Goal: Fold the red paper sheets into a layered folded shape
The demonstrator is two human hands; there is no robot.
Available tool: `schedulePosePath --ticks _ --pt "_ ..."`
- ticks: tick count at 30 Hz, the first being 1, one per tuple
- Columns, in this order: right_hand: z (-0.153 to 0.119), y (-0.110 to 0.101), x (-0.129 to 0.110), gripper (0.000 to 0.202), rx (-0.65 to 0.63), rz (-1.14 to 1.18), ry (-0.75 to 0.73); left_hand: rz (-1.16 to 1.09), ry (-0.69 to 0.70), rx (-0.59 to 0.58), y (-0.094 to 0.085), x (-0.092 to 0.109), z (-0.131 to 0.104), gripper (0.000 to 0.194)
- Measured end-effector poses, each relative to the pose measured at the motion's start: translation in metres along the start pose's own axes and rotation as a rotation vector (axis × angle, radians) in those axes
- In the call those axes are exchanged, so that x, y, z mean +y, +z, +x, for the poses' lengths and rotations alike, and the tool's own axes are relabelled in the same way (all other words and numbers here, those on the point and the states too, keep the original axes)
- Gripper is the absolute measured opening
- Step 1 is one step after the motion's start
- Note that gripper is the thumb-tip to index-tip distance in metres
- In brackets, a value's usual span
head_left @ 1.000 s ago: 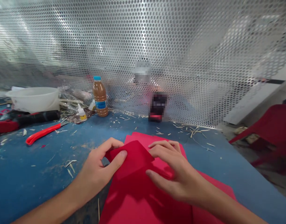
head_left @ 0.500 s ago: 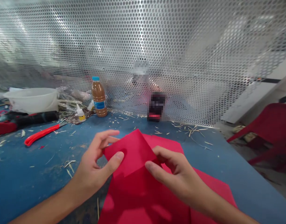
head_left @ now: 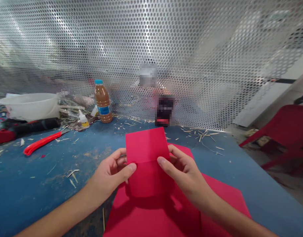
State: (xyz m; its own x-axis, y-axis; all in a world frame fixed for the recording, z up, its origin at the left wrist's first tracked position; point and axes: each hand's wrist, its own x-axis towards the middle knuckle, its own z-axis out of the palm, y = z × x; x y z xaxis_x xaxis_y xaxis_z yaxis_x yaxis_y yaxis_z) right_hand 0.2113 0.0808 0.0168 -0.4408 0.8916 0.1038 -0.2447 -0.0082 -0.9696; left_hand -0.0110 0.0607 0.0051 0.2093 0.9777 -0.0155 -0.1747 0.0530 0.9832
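Observation:
A small red paper sheet (head_left: 146,154) with a crease across its middle stands upright above the table. My left hand (head_left: 111,176) grips its left edge, thumb on the front. On the sheet's right edge sits my right hand (head_left: 183,171), thumb in front and fingers behind. Beneath both hands lies a stack of larger red paper sheets (head_left: 166,214) on the blue table (head_left: 37,181).
A red-handled cutter (head_left: 41,142), a black and red tool (head_left: 22,126), a white basin (head_left: 30,105), a small glue bottle (head_left: 83,119) and a brown drink bottle (head_left: 102,101) lie at the back left. A perforated metal screen (head_left: 151,39) stands behind. A red chair (head_left: 285,138) is at right.
Both hands lifted the small red sheet off the stack and turned it upright, from a flat folded flap to a square held by both edges.

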Motion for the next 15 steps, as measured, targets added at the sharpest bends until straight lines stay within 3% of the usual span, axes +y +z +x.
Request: schedulePosePath --ticks 4,9,12,15 --pt "0.0 0.002 0.002 0.026 0.017 -0.023 0.057 0.124 0.048 0.083 -0.005 -0.001 0.0 0.036" --pt "0.001 -0.004 0.008 0.028 0.094 0.005 0.141 0.213 0.136 0.107 -0.006 0.001 -0.003 0.031" --pt "0.003 -0.007 0.008 0.041 0.046 0.151 0.276 0.318 0.131 0.129 -0.005 -0.001 -0.008 0.028" --pt "0.005 -0.009 0.002 0.056 -0.042 0.207 0.408 0.421 0.183 0.064 -0.008 -0.004 -0.013 0.018"
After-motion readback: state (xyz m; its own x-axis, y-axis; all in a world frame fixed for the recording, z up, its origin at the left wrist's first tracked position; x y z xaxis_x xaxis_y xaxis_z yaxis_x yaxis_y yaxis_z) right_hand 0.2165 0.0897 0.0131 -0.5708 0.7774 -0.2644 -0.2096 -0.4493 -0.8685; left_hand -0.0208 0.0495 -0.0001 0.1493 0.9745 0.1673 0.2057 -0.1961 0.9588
